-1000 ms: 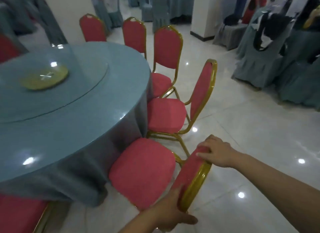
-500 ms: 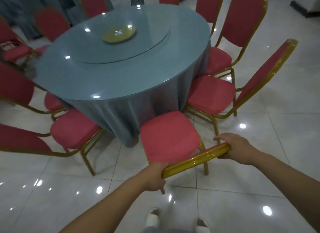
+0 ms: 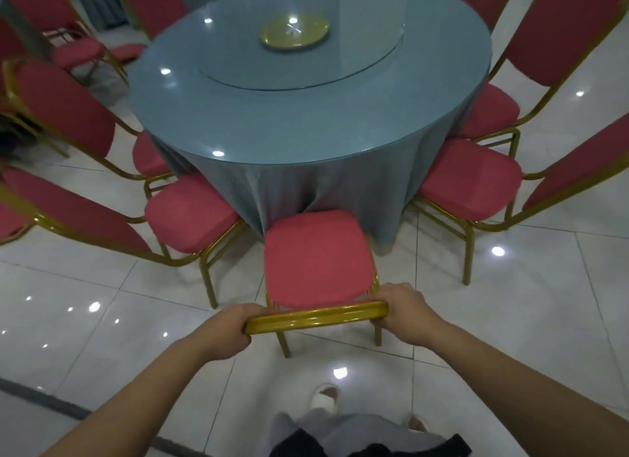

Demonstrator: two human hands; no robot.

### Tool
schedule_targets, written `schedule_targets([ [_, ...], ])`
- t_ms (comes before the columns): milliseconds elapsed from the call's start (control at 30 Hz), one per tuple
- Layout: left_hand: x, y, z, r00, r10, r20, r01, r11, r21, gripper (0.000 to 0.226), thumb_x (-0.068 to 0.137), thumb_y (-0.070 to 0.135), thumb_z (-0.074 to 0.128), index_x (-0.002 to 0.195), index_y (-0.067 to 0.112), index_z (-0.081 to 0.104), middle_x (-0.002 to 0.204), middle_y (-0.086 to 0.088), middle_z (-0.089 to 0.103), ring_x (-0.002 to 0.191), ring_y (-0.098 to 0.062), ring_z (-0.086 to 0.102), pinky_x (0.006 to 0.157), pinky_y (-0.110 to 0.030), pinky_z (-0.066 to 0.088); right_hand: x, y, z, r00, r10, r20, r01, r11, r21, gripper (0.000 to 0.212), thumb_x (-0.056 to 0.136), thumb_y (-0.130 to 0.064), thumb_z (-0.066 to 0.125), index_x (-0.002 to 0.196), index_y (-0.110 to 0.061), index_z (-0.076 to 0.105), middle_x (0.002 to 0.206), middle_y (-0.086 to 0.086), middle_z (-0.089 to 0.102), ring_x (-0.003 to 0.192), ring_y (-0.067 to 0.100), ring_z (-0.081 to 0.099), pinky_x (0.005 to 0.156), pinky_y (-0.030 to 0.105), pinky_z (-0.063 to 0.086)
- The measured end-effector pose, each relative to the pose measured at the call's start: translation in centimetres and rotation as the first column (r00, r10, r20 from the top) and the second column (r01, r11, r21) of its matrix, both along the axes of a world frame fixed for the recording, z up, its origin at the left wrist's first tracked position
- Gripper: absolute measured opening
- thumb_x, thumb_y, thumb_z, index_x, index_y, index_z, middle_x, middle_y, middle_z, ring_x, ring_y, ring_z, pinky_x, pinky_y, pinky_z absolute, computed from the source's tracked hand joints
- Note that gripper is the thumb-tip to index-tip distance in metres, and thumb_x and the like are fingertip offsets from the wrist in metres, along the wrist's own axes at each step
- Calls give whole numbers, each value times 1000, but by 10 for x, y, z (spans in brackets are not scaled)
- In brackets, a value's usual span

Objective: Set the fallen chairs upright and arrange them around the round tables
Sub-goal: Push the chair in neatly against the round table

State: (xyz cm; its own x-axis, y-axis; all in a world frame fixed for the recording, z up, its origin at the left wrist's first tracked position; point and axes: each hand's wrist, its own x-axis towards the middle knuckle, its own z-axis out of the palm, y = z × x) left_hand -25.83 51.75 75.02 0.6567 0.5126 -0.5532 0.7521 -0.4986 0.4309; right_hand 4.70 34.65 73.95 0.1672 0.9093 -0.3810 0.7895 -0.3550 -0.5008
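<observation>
Both hands' grip closed on chair (image 3: pixel 315 257) back.

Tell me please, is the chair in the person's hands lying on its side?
No, the chair stands upright at the round table, both hands gripping its top rail.

No readable text, labels, brands, numbers or signs anywhere here

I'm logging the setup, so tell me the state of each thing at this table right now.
Held chair: upright, seat front against the tablecloth.
Left hand: gripping the backrest top.
Right hand: gripping the backrest top.
Left neighbour chair: upright, at the table.
Right neighbour chair: upright, at the table.
Round table: covered, glass turntable on top.
</observation>
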Motion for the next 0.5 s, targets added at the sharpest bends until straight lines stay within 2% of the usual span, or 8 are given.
schedule_targets([
  [67,-13,25,-1,997,75,34,-76,997,34,66,81,-3,55,129,42,59,114,18,63,107,-6,58,88,-22,47,-15,29,3,1000,-19,-6,19,1000,-17,12,87,-31,68,97,-32,73,100,-3,65,101,25,53,93,42,45],
  [200,-19,68,1,982,168,80,-175,980,90,53,85,-1,55,117,40,66,98,16,65,94,-11,63,81,-35,55,-34,74,8,992,-118,-34,117,993,-34,4,83,-28,70,79,-28,71,85,-3,66,90,24,58,85,41,49],
  [300,-17,88,4,976,198,92,-208,972,109,47,84,0,52,111,35,68,85,17,62,75,-5,61,61,-29,52,-41,91,10,982,-186,-38,184,981,-60,10,81,-25,71,72,-29,67,78,-4,68,81,20,63,79,39,52],
  [400,-14,95,5,981,175,81,-185,973,136,44,82,0,52,109,31,69,82,16,61,68,-2,58,51,-24,45,-41,97,13,982,-189,14,189,979,-73,1,81,-24,70,81,-25,70,82,-2,69,79,19,64,76,39,55],
  [467,-12,92,4,985,154,74,-163,977,141,40,83,0,55,108,27,71,85,9,65,71,-7,60,54,-26,49,-41,92,12,984,-167,60,170,983,-63,2,82,-25,70,84,-24,71,82,-1,69,79,18,64,75,39,55],
  [500,-11,90,2,987,143,71,-151,979,139,37,84,1,57,107,25,73,88,6,68,75,-11,62,61,-30,53,-40,87,11,984,-159,77,164,985,-62,2,82,-26,69,84,-25,71,81,-2,69,78,18,64,74,39,55],
])
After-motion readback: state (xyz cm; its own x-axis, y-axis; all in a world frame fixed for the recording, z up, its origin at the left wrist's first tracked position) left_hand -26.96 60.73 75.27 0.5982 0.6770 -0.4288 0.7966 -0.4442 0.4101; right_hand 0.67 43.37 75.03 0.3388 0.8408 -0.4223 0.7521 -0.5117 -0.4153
